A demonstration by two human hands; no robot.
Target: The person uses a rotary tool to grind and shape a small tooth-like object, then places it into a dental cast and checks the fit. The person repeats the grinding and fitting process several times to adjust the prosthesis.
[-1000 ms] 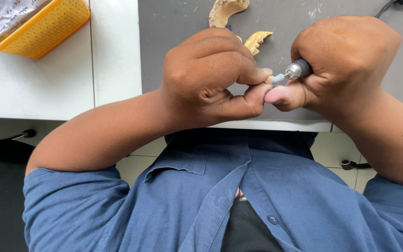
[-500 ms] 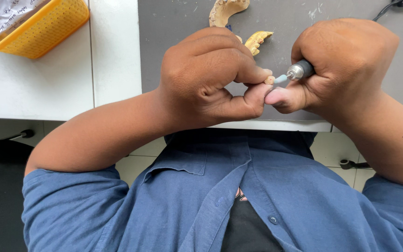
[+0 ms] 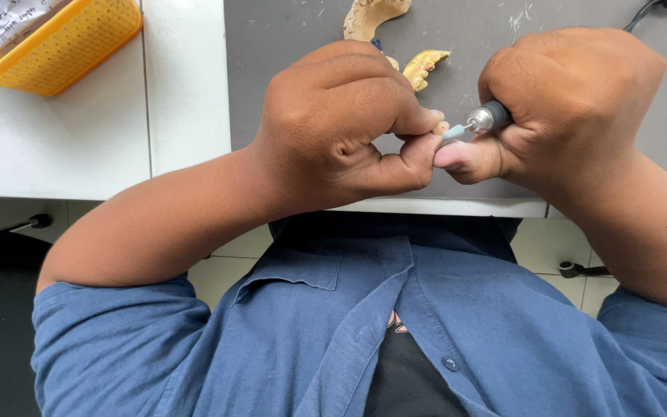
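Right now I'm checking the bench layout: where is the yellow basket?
In the head view, the yellow basket sits at the upper left on the white counter, left of the grey mat and away from both hands.

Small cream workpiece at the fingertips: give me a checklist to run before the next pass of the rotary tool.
1. Left hand pinches the small cream workpiece: ok.
2. Right hand grips the silver rotary handpiece: ok.
3. Pale blue polishing tip meets the workpiece: ok.
4. Thumbs braced against each other: ok.
5. Tip spinning: cannot tell.
6. Cream dental casts on the grey mat lie apart from both hands: ok.
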